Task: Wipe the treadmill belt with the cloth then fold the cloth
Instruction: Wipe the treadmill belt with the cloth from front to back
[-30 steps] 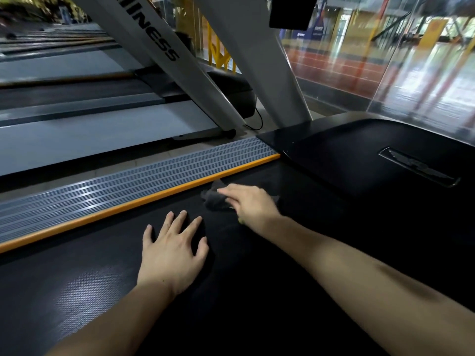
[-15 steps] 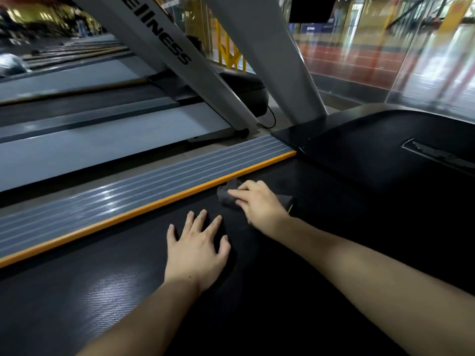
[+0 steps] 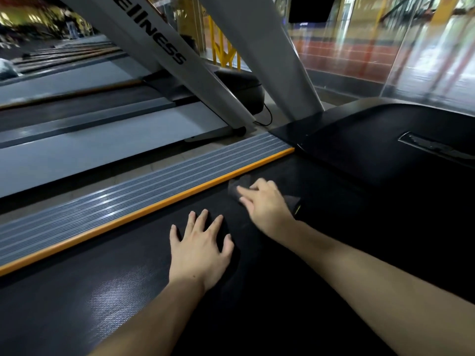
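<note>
Left hand (image 3: 201, 249) lies flat, fingers spread, on the black treadmill belt (image 3: 123, 286), while right hand (image 3: 266, 202) presses w/ straight fingers on the dark cloth (image 3: 237, 185) at the belt's front, just beside the orange edge strip (image 3: 144, 214) & near the motor cover (image 3: 385, 140).

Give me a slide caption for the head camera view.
Right hand presses dark cloth on treadmill belt; left hand flat alongside.

Matt, finely textured black belt (image 3: 128, 291); soft dark cloth (image 3: 237, 186); ribbed grey side rail (image 3: 128, 199).
</note>
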`<state>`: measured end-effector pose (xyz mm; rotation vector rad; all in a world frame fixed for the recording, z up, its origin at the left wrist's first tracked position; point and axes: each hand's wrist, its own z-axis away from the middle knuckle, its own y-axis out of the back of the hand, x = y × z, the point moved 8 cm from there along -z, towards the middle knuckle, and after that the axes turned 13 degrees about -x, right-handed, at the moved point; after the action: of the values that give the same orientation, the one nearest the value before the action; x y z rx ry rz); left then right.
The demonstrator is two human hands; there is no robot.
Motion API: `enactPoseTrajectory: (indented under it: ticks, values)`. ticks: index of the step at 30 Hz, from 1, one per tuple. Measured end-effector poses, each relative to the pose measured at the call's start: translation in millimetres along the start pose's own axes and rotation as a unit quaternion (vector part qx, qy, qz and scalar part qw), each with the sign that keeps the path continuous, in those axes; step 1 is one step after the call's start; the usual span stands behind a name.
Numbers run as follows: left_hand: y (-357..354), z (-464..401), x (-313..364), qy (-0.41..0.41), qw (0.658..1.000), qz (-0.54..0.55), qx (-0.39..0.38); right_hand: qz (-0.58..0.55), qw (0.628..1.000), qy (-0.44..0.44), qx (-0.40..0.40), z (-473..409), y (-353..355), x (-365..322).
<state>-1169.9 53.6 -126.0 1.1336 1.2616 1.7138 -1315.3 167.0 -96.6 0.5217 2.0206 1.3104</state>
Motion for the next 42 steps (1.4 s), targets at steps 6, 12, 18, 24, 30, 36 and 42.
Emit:
enactPoseTrajectory:
  ticks: [6,12,18,24,30,36,42]
  values:
    - [1.3,0.9,3.6,-0.034,0.999,-0.003,0.027,0.065,0.998,0.003,-0.025,-24.9,30.2,82.3]
    - [-1.6,-1.8,4.9,-0.043,0.999,-0.006,0.020,0.069,0.986,-0.143,0.046,-6.7,56.1,126.5]
    - [-2.8,-2.2,4.7,-0.045,0.999,-0.012,0.011,-0.057,0.995,0.073,-0.025,19.7,9.7,3.1]
    - [-3.0,-1.2,6.9,-0.048,0.999,-0.015,0.008,0.093,0.984,-0.154,0.007,-10.8,68.1,160.7]
    - [-3.6,-2.9,3.7,-0.044,0.999,-0.015,0.003,0.001,0.999,-0.037,0.033,12.7,25.6,53.5]
    - [-5.1,-4.0,2.7,-0.048,0.999,-0.023,0.004,0.060,0.995,0.061,-0.045,5.3,30.3,64.4]
    - [-5.7,-4.8,2.3,-0.047,0.999,-0.024,0.006,0.075,0.990,-0.113,0.027,-1.2,60.6,132.8]
